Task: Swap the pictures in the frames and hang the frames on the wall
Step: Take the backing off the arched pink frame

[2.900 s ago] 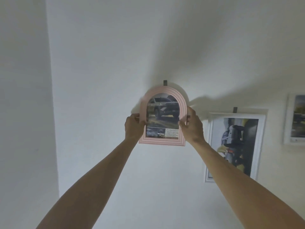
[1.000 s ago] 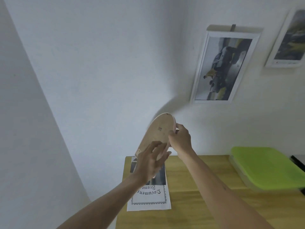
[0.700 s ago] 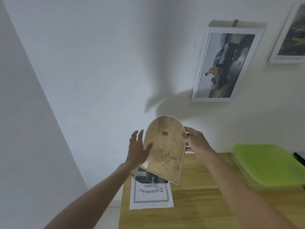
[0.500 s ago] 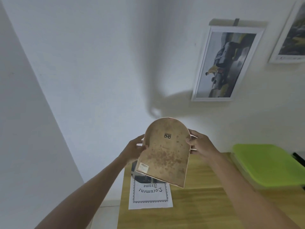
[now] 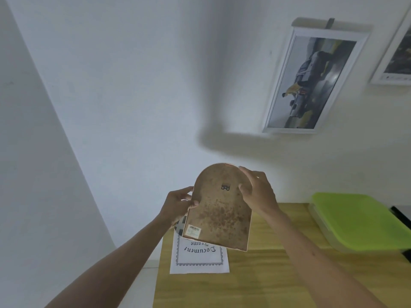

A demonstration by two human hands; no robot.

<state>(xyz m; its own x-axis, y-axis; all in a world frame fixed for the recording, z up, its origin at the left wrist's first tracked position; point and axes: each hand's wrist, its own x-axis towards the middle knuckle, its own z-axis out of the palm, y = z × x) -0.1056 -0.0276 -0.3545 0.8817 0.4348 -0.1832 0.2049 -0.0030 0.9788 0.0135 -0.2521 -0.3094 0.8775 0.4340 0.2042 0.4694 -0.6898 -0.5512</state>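
White plaster wall [image 5: 133, 85] fills most of the view, matte, meeting a second wall at a corner on the left. Light wood table [image 5: 278, 274] sits low and right, grain visible, pushed against the far wall.

On the table: a white paper sheet [image 5: 200, 258] with an ornate printed border and blackletter text reading upside down, lying flat near the left edge. Right side holds a lime green plastic lid [image 5: 360, 221] on a shallow translucent container, rounded corners, glossy. A dark object shows at the far right edge, too cropped to identify.

Arched frame [image 5: 219, 210] is held in the air above the paper, back side facing the camera: brown fibreboard backing, mottled with darker stains, round top, straight bottom edge, thin pale rim. A small black metal hanger sits near the arch top; a barcode sticker sits at the lower left corner. Frame is tilted slightly.

Left hand [image 5: 178, 207] grips the frame's left edge, thumb on the backing. Right hand [image 5: 258, 192] grips the upper right of the arch, fingers curled over the rim.

On the wall, upper right: a white rectangular frame [image 5: 311, 78] hanging from a small dark hook [image 5: 331, 22], holding a vehicle photo. Another white frame [image 5: 395, 63] is cut off at the right edge.
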